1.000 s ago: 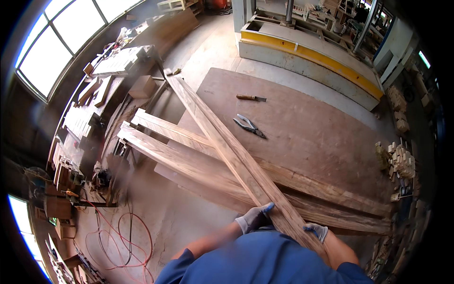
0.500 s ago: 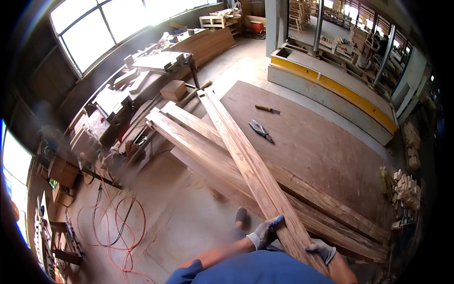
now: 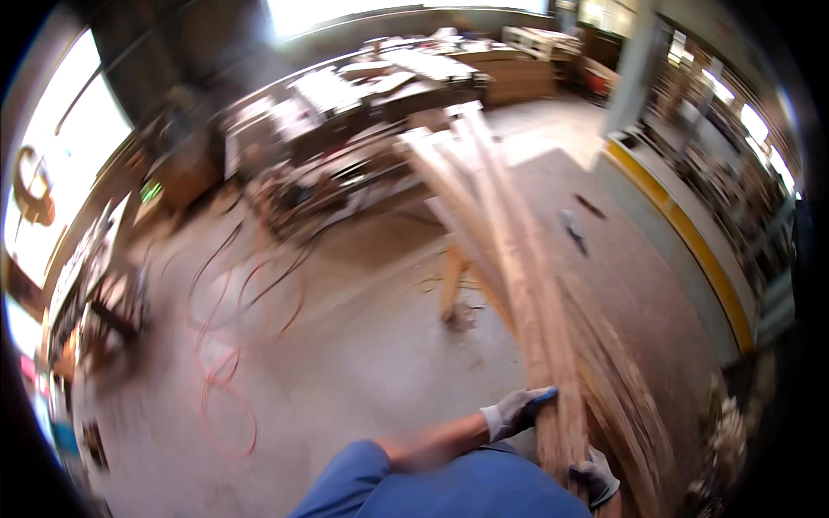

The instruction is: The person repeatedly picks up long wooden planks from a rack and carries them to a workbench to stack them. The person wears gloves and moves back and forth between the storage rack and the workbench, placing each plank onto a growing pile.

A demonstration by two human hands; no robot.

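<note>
My left hand (image 3: 516,413), in a grey glove with blue on it, is closed on the left edge of a pair of long wooden boards (image 3: 522,276) lying side by side. Close to their near end, my gloved right hand (image 3: 596,477) grips the right edge. The pair stretches away from my body, over more long planks (image 3: 617,388) on a brown panel-topped table (image 3: 639,250). Pliers (image 3: 572,228) and a small wooden-handled tool (image 3: 591,205) lie on that tabletop. Motion blurs the view, and the fingers under the boards are hidden.
A cluttered workbench (image 3: 371,99) runs along the far wall. Red and black hoses (image 3: 229,363) curl over the concrete floor to my left. A wooden trestle leg (image 3: 452,281) shows beside the planks. Beyond the table stands a long machine with a yellow band (image 3: 682,220). Small wood pieces (image 3: 730,432) are heaped at right.
My view has swung to the left, so bench, table and tools appear further right. The boards now point more straight ahead. Both hands keep their hold on them.
</note>
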